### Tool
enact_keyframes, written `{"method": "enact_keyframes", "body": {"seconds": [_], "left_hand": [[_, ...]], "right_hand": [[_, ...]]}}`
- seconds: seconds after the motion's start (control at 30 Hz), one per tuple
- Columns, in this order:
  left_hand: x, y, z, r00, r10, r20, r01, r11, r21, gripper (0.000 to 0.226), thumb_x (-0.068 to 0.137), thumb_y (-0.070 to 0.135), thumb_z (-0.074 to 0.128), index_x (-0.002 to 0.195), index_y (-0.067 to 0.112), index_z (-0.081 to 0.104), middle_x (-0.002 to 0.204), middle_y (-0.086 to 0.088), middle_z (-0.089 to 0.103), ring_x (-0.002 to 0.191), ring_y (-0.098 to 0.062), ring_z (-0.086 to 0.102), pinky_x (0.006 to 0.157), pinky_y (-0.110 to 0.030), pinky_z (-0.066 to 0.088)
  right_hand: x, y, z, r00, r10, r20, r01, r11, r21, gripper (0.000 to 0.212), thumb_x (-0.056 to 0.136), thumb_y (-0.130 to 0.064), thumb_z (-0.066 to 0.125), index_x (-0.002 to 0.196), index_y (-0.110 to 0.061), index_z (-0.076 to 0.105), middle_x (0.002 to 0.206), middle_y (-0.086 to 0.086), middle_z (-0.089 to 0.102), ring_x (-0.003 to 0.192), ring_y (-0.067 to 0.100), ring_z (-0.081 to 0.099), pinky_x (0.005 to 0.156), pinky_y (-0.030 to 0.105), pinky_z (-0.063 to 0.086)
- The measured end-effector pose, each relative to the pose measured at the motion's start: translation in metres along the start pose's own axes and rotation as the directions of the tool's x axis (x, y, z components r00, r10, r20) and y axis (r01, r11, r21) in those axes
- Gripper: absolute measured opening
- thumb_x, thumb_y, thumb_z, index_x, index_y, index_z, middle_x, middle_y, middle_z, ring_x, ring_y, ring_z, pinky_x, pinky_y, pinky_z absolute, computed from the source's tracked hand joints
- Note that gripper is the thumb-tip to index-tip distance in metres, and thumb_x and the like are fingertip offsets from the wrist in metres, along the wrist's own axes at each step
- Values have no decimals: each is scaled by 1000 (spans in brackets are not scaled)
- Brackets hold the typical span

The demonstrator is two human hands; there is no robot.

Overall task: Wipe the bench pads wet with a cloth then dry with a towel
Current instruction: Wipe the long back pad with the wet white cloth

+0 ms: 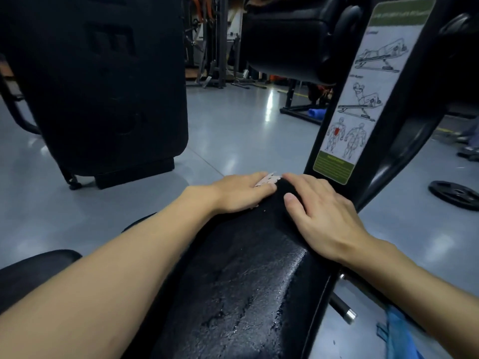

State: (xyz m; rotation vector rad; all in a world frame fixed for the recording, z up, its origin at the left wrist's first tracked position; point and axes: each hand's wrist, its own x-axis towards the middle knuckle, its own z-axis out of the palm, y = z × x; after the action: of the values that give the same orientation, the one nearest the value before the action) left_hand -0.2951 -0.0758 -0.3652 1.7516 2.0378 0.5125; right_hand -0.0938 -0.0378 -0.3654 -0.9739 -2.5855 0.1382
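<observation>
Nearest, at lower right, one blue cloth (399, 335) hanging beside the pad, touched by neither hand; along the middle, one pad (246, 294), long axis running from the body away and slightly right, near stretch glistening with wet streaks; at its far end one dark cloth (261, 211), matte, draped over the pad, with a pale patterned patch (267, 180) at the far edge; impossible to say whether wet cloth or towel. Two hands on it: left hand (241, 193) flat, palm down, fingers straight and pointing right across the cloth's left side; right hand (318, 211) flat as well, fingers straight, thumb out, pressing the right side; fingertips nearly meeting at the far edge, neither curled round anything, both about equally far out. Probably a stroke about to start: wet stretch lying between hands and body, so a pull back along the long axis. Beyond, one placard (363, 94), one second pad (285, 40) above, one plate (455, 194) on the floor (233, 130) at right, one blue roll (316, 113) farther off.
</observation>
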Motion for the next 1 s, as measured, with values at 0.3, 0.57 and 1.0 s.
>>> {"method": "enact_keyframes", "body": {"seconds": [0.3, 0.57, 1.0], "left_hand": [[-53, -29, -6, 995, -82, -48, 89, 981, 171, 51, 98, 68, 21, 147, 56, 29, 148, 15, 49, 137, -20, 44, 100, -35, 34], [-75, -30, -13, 978, -199, -63, 208, 947, 246, 50, 101, 63, 13, 139, 49, 43, 111, 18, 63, 126, -22, 51, 94, -39, 35], [-106, -36, 1, 965, -156, -211, 213, 935, 283, 46, 100, 61, 19, 110, 20, 39, 113, -4, 58, 100, -28, 51, 77, -42, 32]], "right_hand": [[-1, -3, -6, 995, 0, 97, 11, 993, -114, 68, 92, -62, 7, 149, -40, 38, 153, -8, 34, 142, 15, 25, 110, 41, 29], [3, -26, -1, 992, -93, 85, 101, 990, -100, 61, 101, -52, 16, 152, -26, 37, 161, -3, 32, 149, 11, 20, 120, 33, 10], [-2, -24, -5, 986, -121, 114, 140, 975, -174, 65, 92, -47, 9, 150, -33, 34, 153, -7, 40, 142, 12, 28, 119, 41, 15]]}}
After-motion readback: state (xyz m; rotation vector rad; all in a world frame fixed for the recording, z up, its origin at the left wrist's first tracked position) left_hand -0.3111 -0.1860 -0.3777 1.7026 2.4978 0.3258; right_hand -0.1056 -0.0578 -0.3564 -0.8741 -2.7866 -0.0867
